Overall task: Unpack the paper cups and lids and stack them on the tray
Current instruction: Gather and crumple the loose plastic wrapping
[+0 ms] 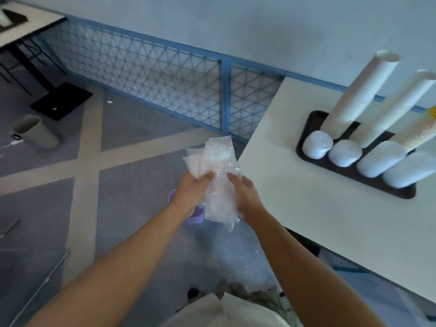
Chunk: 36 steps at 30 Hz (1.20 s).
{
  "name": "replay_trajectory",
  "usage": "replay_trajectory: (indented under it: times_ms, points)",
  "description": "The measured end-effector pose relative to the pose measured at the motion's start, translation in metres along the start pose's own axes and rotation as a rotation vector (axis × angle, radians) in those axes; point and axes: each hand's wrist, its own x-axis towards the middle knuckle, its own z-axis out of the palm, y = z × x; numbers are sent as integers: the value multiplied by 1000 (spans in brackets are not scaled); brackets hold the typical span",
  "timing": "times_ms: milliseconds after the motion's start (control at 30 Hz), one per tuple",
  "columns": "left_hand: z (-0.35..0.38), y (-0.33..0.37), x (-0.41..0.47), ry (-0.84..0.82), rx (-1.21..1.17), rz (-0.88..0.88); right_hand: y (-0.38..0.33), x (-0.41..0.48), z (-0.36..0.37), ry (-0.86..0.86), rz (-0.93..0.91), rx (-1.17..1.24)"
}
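Both hands hold a crumpled wad of clear plastic packaging (214, 166) over the floor, left of the table. My left hand (192, 193) grips its upper part and my right hand (245, 197) clasps its lower part from the right. On the white table (295, 197) sits a dark tray (306, 128). Two tall stacks of white paper cups (361, 95) and one of ribbed cream cups (422, 133) stand on it. Several stacks of white lids (318, 145) line its near side.
A small purple bin (197, 214) stands on the floor under my hands. A grey bin (35, 132) lies further left. A blue mesh railing (146, 72) runs along the wall. Another table (26, 22) with a black base is at far left.
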Motion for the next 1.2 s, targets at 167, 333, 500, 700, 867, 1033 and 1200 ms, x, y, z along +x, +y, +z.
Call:
replay_trajectory:
  times_ms: [167,333,500,700,867,1033,1200]
  points:
    - [-43,8,25,-13,89,-55,3,21,50,-23,131,-2]
    - [-59,11,54,-79,-20,-208,0,49,67,36,52,-217]
    - [-77,10,82,-181,-188,-322,-4,89,71,57,69,-302]
    - [-87,-3,116,31,-27,-301,-2,125,95,19,210,-249]
    - [-101,-3,137,46,63,-261,-7,142,128,58,315,13]
    - [-132,-4,165,40,132,-293,0,165,166,151,293,-168]
    - [-161,-22,203,10,211,-320,15,192,187,204,240,-325]
